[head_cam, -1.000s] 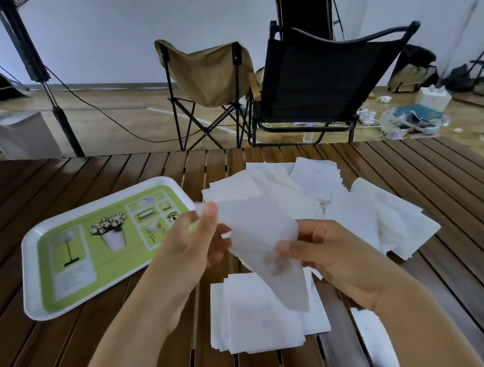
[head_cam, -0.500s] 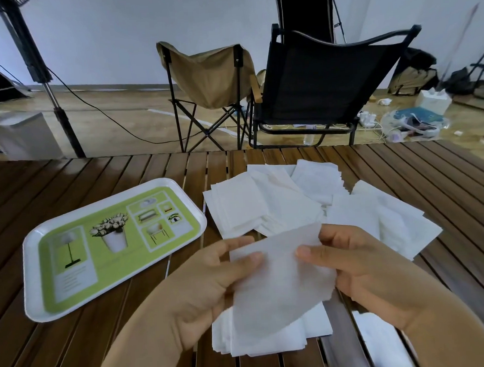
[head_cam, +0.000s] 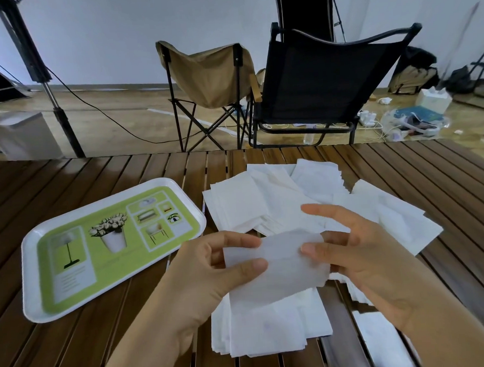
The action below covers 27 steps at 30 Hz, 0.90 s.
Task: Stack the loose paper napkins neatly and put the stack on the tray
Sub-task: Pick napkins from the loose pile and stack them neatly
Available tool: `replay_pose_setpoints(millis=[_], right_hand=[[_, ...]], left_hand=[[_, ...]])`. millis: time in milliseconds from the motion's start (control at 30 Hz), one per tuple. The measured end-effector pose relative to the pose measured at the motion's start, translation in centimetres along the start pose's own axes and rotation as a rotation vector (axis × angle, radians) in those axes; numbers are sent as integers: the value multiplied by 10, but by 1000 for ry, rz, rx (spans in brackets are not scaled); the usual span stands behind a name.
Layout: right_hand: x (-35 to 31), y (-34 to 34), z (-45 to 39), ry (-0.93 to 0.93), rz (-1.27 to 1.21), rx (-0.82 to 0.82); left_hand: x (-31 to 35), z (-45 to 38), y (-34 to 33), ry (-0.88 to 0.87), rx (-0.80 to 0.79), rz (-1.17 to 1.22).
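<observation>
Hands meet over the slatted table [head_cam: 75, 349], both on one napkin [head_cam: 277, 266]. The left hand [head_cam: 206, 273] pinches the napkin's left edge between thumb and forefinger, its other fingers curled behind the sheet. The right hand [head_cam: 361, 261] pinches the right edge with its thumb on top; its forefinger sticks out straight above the sheet, touching nothing, and the remaining fingers are hidden behind the paper. The napkin hangs slightly tilted in the air, its lower part over the stack [head_cam: 269, 329].

That stack lies on the table directly below the hands, near the front edge; its edges are roughly aligned but several layers jut out at the left and bottom. Beyond the hands spreads the loose pile [head_cam: 278, 198] of napkins, overlapping at all angles and reaching well to the right. One more sheet [head_cam: 383, 342] lies apart by the right forearm.

The tray [head_cam: 31, 281], white-rimmed with a green printed face, sits on the table to the left of the napkins, its far corner just beside the loose pile, with no napkin on it.

Behind the table stand a tan chair [head_cam: 208, 74] and a black chair [head_cam: 328, 78], with a stand [head_cam: 38, 65] at the far left.
</observation>
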State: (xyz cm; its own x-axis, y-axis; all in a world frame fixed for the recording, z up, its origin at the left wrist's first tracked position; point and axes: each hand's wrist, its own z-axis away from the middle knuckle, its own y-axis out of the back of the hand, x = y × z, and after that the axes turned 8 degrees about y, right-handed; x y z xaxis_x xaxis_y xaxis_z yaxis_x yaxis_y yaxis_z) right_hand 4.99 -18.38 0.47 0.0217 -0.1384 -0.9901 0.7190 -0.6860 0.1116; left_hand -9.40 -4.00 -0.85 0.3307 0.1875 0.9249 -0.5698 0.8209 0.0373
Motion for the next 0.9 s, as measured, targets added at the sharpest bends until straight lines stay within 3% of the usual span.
replay_pose_setpoints(millis=[300, 633, 800, 900], right_hand=[[1, 0, 2, 104, 305, -40], [13, -2, -7, 197, 517, 65], [22, -4, -15, 50, 402, 28], [35, -9, -22, -66, 463, -21]], left_hand=[[-13, -11, 4, -158, 228, -312], [-20, -18, 6, -267, 335, -604], [-25, -25, 9, -154, 280, -576], [-30, -30, 8, -1, 212, -604]])
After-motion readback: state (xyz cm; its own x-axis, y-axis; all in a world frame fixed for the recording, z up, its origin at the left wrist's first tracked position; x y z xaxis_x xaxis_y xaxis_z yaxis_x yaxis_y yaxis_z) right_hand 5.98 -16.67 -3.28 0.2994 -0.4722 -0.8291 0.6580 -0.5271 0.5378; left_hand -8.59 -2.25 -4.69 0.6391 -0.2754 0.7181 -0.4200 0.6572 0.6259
